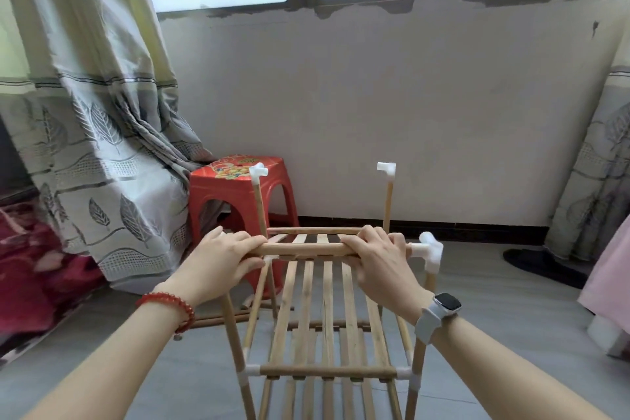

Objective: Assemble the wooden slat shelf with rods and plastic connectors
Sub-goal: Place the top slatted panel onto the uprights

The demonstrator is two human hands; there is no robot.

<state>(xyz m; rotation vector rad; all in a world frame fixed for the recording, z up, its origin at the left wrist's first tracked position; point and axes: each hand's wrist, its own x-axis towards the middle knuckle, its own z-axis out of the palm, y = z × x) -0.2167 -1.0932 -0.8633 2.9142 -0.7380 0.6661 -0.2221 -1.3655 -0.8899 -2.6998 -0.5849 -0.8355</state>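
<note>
While each hand [218,259] [378,256] grips the rod [303,249], a red stool [238,187] stands behind, beside the curtain [95,112]

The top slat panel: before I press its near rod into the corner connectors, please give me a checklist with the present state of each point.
1. Both hands grip the near rod: left hand, right hand: ok.
2. Right end of the rod meets the near right connector: ok.
3. Left end is in its connector: cannot tell, the left hand hides it.
4. Far left connector and far right connector sit on their posts: ok.
5. Far rod joined to far connectors: not ok, it lies lower.
</note>
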